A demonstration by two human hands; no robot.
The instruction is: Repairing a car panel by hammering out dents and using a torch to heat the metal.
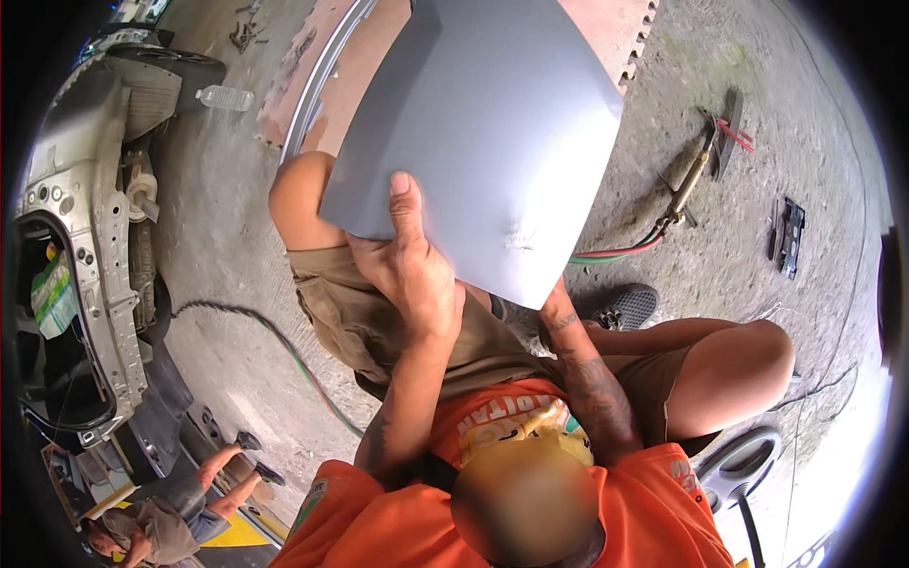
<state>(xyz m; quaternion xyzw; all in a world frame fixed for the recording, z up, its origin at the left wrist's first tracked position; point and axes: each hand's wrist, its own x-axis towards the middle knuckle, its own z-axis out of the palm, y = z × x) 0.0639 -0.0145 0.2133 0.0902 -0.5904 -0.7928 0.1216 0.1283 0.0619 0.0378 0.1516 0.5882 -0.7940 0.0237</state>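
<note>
A large smooth silver-grey sheet-metal panel [492, 123], likely a car body panel, lies across my lap, its near corner toward me. Close to that corner its surface carries a small rough, dented mark [519, 237]. My left hand [412, 270] grips the near left edge; the thumb presses on top and the fingers go underneath, partly hidden. Under the near right corner reaches my right hand [557, 298]. Only its wrist side shows, and the panel hides its fingers.
A torch [696, 175] with red and green hoses lies on the concrete at right, near a black plastic piece [789, 239]. A steering wheel [743, 464] is lower right. At left are a stripped car body [109, 227], a plastic bottle [225, 97] and another person [156, 530].
</note>
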